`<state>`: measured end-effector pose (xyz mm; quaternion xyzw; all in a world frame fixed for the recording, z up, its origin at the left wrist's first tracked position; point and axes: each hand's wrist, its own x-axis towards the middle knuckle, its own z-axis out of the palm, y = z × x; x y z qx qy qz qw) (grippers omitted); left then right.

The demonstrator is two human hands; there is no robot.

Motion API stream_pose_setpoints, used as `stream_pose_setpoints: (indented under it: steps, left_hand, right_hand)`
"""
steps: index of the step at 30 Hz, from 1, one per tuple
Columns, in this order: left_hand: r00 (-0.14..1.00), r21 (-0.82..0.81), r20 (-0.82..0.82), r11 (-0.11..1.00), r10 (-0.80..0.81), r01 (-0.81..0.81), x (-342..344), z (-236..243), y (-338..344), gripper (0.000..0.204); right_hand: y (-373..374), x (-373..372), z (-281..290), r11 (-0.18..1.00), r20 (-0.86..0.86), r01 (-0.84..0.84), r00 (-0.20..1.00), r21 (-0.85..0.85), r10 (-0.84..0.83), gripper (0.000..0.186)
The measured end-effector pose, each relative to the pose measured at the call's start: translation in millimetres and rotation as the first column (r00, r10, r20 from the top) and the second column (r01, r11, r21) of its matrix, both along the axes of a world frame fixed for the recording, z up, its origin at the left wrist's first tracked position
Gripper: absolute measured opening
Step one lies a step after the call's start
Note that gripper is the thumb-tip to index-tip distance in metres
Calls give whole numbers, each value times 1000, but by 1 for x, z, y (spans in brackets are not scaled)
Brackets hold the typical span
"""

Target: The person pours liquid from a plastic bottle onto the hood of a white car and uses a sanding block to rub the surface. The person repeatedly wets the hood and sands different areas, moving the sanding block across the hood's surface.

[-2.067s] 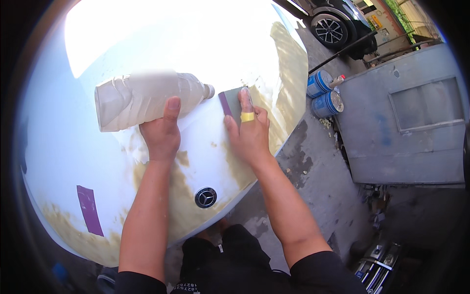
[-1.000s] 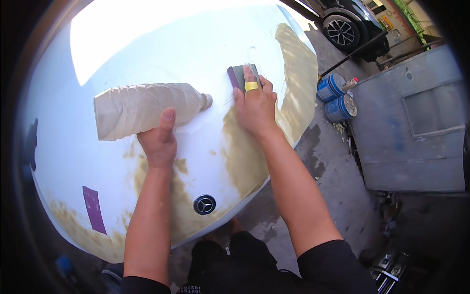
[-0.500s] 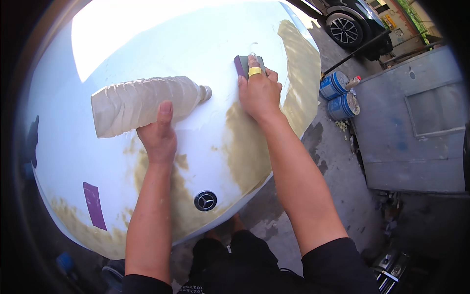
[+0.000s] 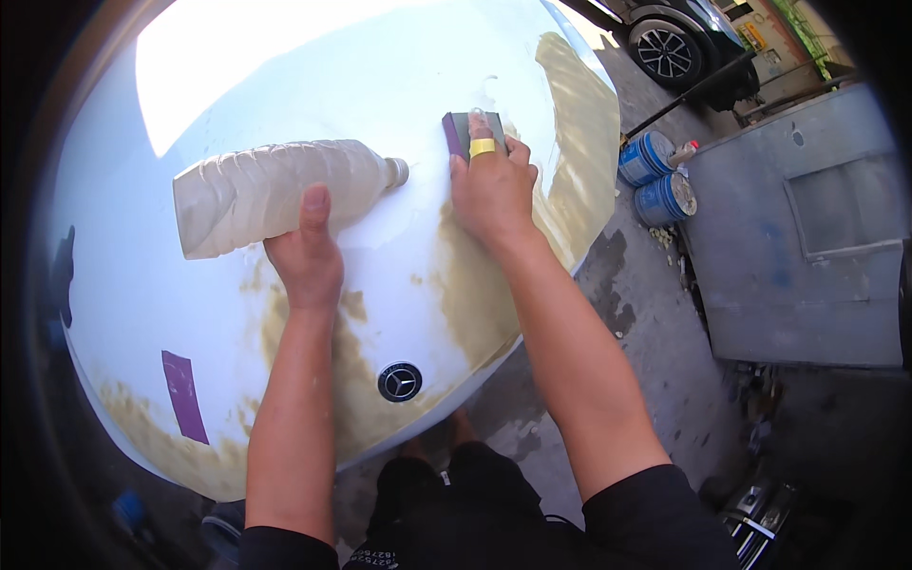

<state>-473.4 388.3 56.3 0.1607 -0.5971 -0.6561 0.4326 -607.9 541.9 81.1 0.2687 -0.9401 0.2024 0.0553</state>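
My left hand (image 4: 306,252) is wrapped round a large clear plastic bottle (image 4: 256,195), tilted on its side above a white car hood (image 4: 399,271). The bottle's neck points right, and its contents look cloudy. My right hand (image 4: 494,185) presses a sanding block (image 4: 459,136) flat on the hood; purple sandpaper shows along the block's left side. One finger lies stretched along the top, with yellow tape (image 4: 483,146) round it. Tan filler patches (image 4: 475,285) cover parts of the hood near the right hand and along its edges. Wet streaks show between bottle and block.
A strip of purple sandpaper (image 4: 184,397) lies on the hood at left, and a round emblem (image 4: 399,382) sits near its front edge. Two blue buckets (image 4: 665,199) stand on the floor at right, beside a grey panel (image 4: 798,237). A dark car (image 4: 679,47) is parked beyond.
My right hand has slid the sanding block slightly left and a little toward me. The left hand still holds the bottle, which has shifted only slightly.
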Motion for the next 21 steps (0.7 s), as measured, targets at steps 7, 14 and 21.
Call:
stream_pose_setpoints:
  steps: [7, 14, 21]
  left_hand:
    - [994, 5, -100, 999, 50, -50, 2, -4, -7, 60]
    - [997, 39, -78, 999, -1, 4, -6, 2, 4, 60]
    - [997, -6, -73, 1000, 3, -3, 2, -2, -7, 59]
  right_hand:
    - [46, 128, -34, 946, -143, -274, 957, -175, 251, 68]
    - [18, -20, -8, 987, -12, 18, 1000, -160, -20, 57]
    - [78, 163, -41, 928, -102, -306, 951, -213, 291, 69]
